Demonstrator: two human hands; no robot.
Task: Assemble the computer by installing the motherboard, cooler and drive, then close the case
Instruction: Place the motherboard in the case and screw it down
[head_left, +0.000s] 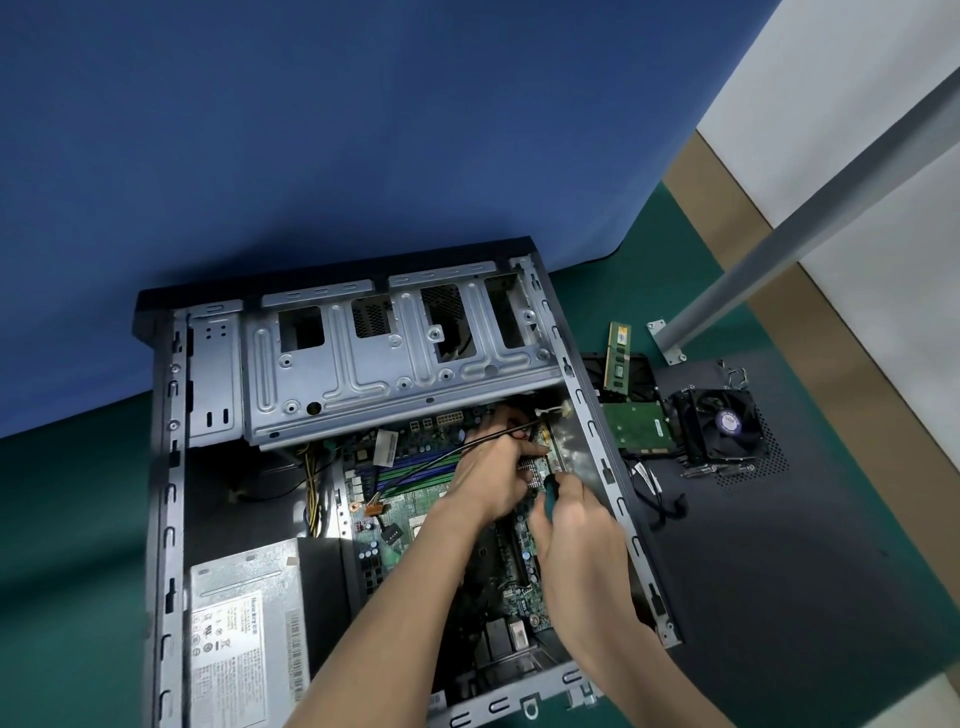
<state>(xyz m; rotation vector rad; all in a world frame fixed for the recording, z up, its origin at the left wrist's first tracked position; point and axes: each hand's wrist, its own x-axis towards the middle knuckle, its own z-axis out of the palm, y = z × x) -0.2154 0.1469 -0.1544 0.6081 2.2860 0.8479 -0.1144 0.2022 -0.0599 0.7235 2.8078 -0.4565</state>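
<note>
My right hand is clamped round a screwdriver with a teal and black handle. The fingers are curled about the grip and the tool is angled away from me into the case. Its tip is hidden from me. Just to the left, my left hand reaches in with its fingers curled down at the far right corner of the flat green motherboard. Thin black cables run across its knuckles, and I cannot tell whether those fingers pinch anything.

The motherboard lies inside the open grey metal computer case, which rests on its side on the dark green mat. A silver stamped-metal drive cage spans the far end of the case. A grey boxy power supply with a white label fills the near left corner.

To the right of the case, a black metal side panel lies flat on the mat. At its far end sits the black cooler with its round fan. Just left of the cooler is the drive, turned green circuit board up, and farther back lies a narrow green memory stick. A grey metal pole slants up on the far right. A blue fabric backdrop hangs behind the case.
</note>
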